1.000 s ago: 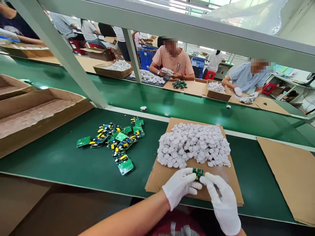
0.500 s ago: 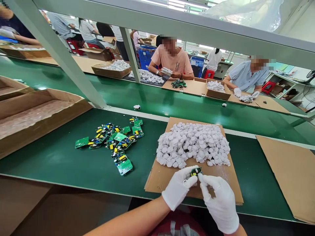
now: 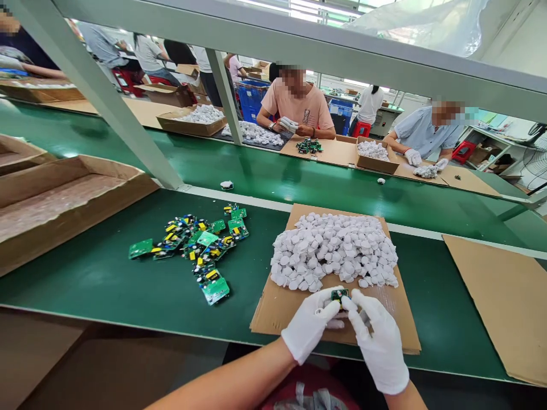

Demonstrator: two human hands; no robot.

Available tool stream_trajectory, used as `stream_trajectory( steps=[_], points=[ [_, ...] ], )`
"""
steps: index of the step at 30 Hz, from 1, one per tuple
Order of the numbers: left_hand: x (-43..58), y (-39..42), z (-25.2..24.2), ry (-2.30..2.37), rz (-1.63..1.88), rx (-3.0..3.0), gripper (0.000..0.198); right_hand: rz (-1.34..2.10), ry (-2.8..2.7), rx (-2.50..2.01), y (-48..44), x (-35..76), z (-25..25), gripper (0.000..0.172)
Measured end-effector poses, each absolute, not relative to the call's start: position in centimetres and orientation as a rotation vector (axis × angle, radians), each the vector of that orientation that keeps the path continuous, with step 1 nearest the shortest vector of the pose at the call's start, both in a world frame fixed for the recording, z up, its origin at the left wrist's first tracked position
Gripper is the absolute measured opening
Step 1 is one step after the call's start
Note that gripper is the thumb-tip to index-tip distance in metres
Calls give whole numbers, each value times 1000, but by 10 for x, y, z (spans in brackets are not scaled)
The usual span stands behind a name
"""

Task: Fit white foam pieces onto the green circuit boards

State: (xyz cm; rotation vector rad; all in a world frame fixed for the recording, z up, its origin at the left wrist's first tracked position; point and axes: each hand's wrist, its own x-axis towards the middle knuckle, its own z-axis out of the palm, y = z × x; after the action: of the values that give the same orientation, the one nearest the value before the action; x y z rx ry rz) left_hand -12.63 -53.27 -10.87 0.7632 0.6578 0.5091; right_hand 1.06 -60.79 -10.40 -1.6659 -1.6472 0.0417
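Over the near part of a cardboard sheet [image 3: 267,310], my gloved left hand [image 3: 311,320] is closed on a small green circuit board [image 3: 339,295]. From the other side, the fingers of my gloved right hand [image 3: 378,336] are pinched at the same board, and they partly hide it; whether they grip the board or a small piece on it is too small to tell. Just beyond both hands, a large heap of white round pieces [image 3: 337,247] lies on the cardboard. To the left, a loose pile of green boards [image 3: 207,239] with yellow and blue parts rests on the dark green table.
A cardboard tray [image 3: 77,210] stands at the left, and another cardboard sheet [image 3: 499,307] lies at the right. Beyond a pale strip runs a green belt [image 3: 273,182] carrying small white-topped pieces. Metal posts [image 3: 111,102] rise ahead. People sit across the belt.
The board between my hands has tilted, and my right hand's fingers have shifted over it, slightly up and left. The small white-topped pieces on the belt have moved left.
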Motion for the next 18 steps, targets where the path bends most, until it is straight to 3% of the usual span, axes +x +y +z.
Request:
stream_trajectory(
  steps=[4,8,10,14,18],
  points=[
    [-121,-535,-107,662,507,725,50,-93,-1731,-1703,-606,9,-113,19],
    [-114,-536,-109,636,567,783,38,-240,-1722,-1734,-604,7,-116,21],
    [-112,-534,-108,638,568,779,38,-95,-1734,-1712,-603,7,-113,23],
    [-115,-530,-101,713,497,764,41,360,-1535,-1601,-605,10,-107,45],
    [-118,-531,-97,725,497,803,39,354,-1347,-1678,-604,10,-113,55]
  ],
)
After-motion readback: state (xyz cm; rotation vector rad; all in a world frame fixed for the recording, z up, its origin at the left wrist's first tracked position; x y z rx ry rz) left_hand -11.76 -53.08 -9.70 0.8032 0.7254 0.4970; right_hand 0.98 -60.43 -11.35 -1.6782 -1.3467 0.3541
